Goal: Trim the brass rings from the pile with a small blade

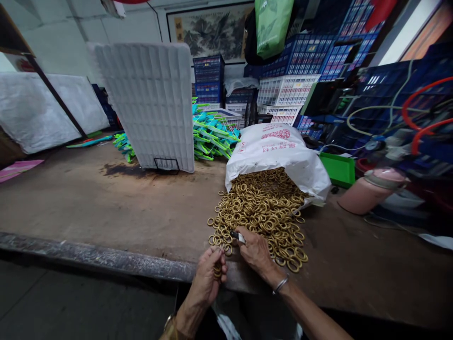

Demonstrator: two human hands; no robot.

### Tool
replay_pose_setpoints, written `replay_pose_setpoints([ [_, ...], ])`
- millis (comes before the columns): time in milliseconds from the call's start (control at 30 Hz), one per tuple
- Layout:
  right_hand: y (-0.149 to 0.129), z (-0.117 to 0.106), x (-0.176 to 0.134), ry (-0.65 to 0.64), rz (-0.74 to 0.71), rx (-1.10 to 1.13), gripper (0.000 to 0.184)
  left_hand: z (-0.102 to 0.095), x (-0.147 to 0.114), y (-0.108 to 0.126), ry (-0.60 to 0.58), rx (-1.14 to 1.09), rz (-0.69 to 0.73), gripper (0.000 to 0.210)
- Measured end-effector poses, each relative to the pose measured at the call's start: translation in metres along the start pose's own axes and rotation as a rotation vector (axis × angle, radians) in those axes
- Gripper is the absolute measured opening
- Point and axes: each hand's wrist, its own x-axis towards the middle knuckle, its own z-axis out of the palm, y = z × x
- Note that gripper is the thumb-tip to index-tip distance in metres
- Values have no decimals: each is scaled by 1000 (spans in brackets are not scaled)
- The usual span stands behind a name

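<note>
My left hand [205,276] is closed around several brass-coloured rings [217,270] at the table's front edge. Just to its right, my right hand [257,251] grips a small black-and-white tool [238,235]; its exact kind is not clear. The dark tip of that tool points left over the near side of a heap of loose brass-coloured rings [260,203]. The heap spills from the mouth of a white woven sack [272,148] lying on its side, with red print on top. A silver bangle circles my right wrist.
On the wooden table [88,212] a ribbed white panel [155,104] stands upright on a wire holder. Bright green and blue plastic pieces [212,134] are piled behind it. To the right are a green tray [339,169], a pink bottle [371,191] and red hoses [412,108].
</note>
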Motion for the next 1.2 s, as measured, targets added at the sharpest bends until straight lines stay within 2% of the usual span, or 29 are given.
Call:
replay_pose_setpoints([
  [133, -14, 0, 2, -69, -94, 0, 27, -3, -1, -4, 17, 9, -8, 32],
  [267, -26, 6, 8, -170, -73, -113, 26, -3, -2, -4, 17, 9, -17, 33],
  [433, -26, 13, 13, -121, -68, -134, 20, -2, -2, -3, 2, 20, -19, 34],
  [600, -16, 9, 12, -98, -58, -99, 19, -2, -1, -5, 7, 46, -12, 34],
  [667, -12, 4, 12, -80, -23, -14, 18, -2, 0, -6, 23, 74, 20, 35],
  [767, -5, -4, 10, -96, 1, 267, 16, 0, 4, -5, 56, 170, 104, 39],
  [867, 1, -10, 3, -176, -19, 598, 29, 4, 7, -3, 57, 290, 167, 46],
  [967, 5, -12, -9, -263, -9, 841, 28, 8, 9, -2, 11, 339, 162, 46],
  [1100, 5, -11, -23, -367, 76, 1043, 25, 8, 7, -3, -21, 330, 135, 40],
  [1200, 2, -15, -29, -417, 87, 1117, 26, 6, 5, -4, -35, 348, 112, 39],
])
